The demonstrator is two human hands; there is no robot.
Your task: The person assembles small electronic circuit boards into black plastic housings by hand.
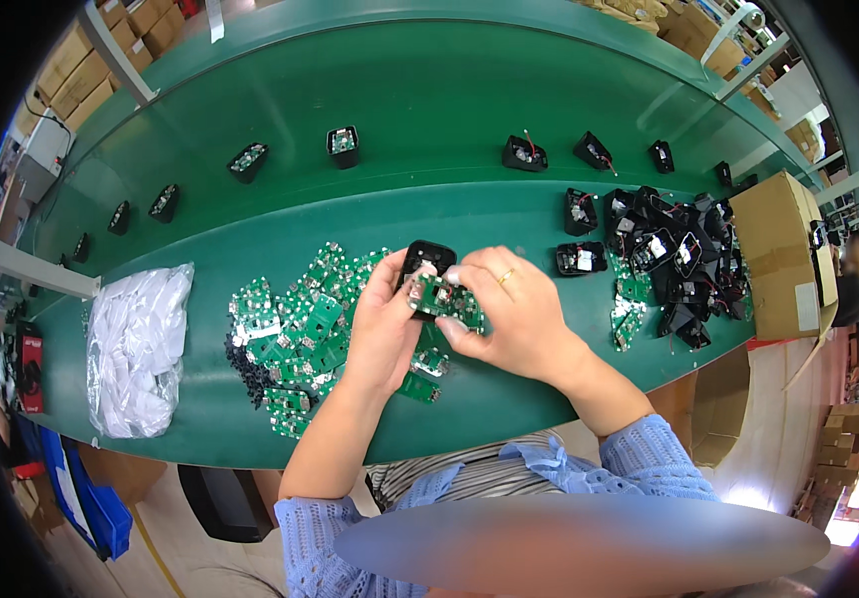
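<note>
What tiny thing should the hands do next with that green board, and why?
Perhaps the right hand should gently line the green board up with the black case. The left hand is holding the case, and the board lies across its near end, sticking out past its side, so it doesn't look seated inside.

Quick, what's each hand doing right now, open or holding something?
Left hand: closed, holding a black casing.
Right hand: fingers closed on a green circuit board.
</note>
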